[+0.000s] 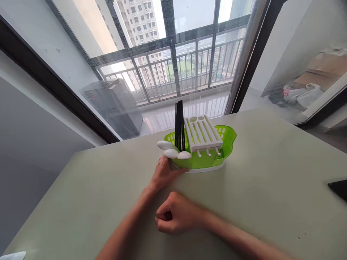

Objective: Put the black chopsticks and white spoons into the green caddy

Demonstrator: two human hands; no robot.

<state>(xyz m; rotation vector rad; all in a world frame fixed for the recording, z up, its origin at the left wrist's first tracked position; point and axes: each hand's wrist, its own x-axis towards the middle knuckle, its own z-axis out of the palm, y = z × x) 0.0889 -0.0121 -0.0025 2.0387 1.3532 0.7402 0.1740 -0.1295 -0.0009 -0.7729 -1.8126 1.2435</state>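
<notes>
A green plastic cutlery holder (197, 163) with a white base stands upright on the table. Black chopsticks (179, 126) rise from its left part, and several white spoons (171, 154) lean out over its left side. A white slotted rack (203, 133) with hooks along its front sits over the middle. My left hand (165, 172) grips the holder's lower left end, thumb along the front of the base, its other fingers partly hidden. Closer to me, my right hand (176, 213) is closed in a loose fist above the tabletop, apart from the holder, with nothing visible in it.
The pale table (260, 173) reaches toward a glass door with a railing (187, 66) beyond it. At the right edge lies a dark object (338, 189), partly cut off. A white object (13, 256) shows at the bottom left corner. Bags and boxes (309, 95) sit behind glass.
</notes>
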